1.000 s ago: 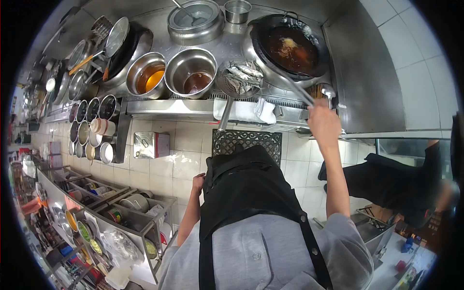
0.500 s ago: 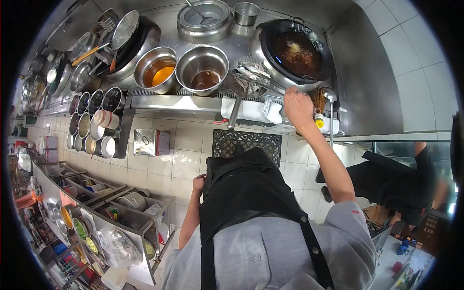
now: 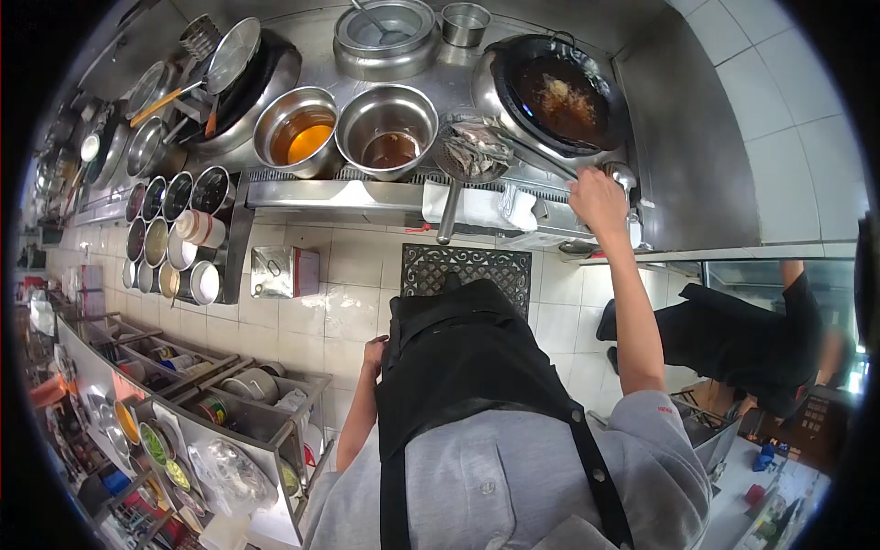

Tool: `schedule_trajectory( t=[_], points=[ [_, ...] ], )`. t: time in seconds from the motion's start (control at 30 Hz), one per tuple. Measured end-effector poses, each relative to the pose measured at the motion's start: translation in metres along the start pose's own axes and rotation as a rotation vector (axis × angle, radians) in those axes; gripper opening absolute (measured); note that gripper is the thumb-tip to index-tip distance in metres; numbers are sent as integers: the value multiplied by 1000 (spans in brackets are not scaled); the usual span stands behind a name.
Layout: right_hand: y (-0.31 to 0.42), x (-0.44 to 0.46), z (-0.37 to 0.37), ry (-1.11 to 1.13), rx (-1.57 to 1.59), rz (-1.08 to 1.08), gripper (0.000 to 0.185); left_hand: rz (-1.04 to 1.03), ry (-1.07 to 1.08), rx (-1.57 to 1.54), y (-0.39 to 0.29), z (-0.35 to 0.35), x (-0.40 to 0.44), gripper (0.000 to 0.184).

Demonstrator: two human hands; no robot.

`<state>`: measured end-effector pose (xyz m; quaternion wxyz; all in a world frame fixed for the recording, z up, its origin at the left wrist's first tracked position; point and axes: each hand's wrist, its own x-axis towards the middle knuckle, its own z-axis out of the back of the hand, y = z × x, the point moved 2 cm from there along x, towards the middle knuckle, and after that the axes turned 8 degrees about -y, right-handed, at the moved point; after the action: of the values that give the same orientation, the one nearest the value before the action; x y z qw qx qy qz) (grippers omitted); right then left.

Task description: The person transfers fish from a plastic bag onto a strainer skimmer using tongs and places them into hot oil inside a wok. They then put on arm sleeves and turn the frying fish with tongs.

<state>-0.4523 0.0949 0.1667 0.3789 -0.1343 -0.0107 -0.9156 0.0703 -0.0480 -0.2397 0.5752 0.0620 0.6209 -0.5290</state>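
My right hand [image 3: 599, 200] is closed around the handle end of long metal tongs [image 3: 543, 158]. The tongs' far end reaches to several small silvery fish [image 3: 477, 147] heaped in a strainer ladle [image 3: 448, 211], which rests on the stove front beside the wok. In the wok [image 3: 612, 128], brown oil [image 3: 573, 115] bubbles around a pale frothy patch. My left hand [image 3: 375, 352] hangs low by the black apron [image 3: 467, 357], its fingers curled and partly hidden; what it holds, if anything, does not show.
Two steel pots, one with orange liquid [image 3: 308, 144] and one with brown liquid [image 3: 390, 151], stand left of the strainer. A white cloth [image 3: 481, 203] lies along the stove edge. Seasoning containers [image 3: 174, 225] stand farther left. Another person in black [image 3: 742, 339] is at the right.
My right hand has moved right and slightly down, with the tongs drawn farther right. The pale patch in the oil has grown. My left hand stays low by the apron.
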Motion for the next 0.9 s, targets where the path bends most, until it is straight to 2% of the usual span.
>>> schedule_trajectory(
  t=[0.17,0.33,0.43,0.5,0.6,0.7,0.83,0.9],
  points=[
    [5,24,-5,47,-44,53,23,106,15,-160,14,5,34,46],
    [-3,74,-13,67,-59,120,24,139,4,-196,-19,11,20,49],
    [4,103,-16,190,-106,104,26,130,-4,-217,-17,11,19,48],
    [3,123,-28,272,-133,116,32,99,6,-236,14,8,39,47],
    [9,143,-29,307,-130,182,33,86,-26,-156,15,8,22,43],
    [6,161,-41,329,-112,195,33,81,-15,-211,3,9,-7,38],
    [4,147,-25,324,-122,180,32,116,-71,-235,3,17,-18,36],
    [3,122,-3,246,-118,155,31,93,-94,-192,9,18,-24,35]
  ],
)
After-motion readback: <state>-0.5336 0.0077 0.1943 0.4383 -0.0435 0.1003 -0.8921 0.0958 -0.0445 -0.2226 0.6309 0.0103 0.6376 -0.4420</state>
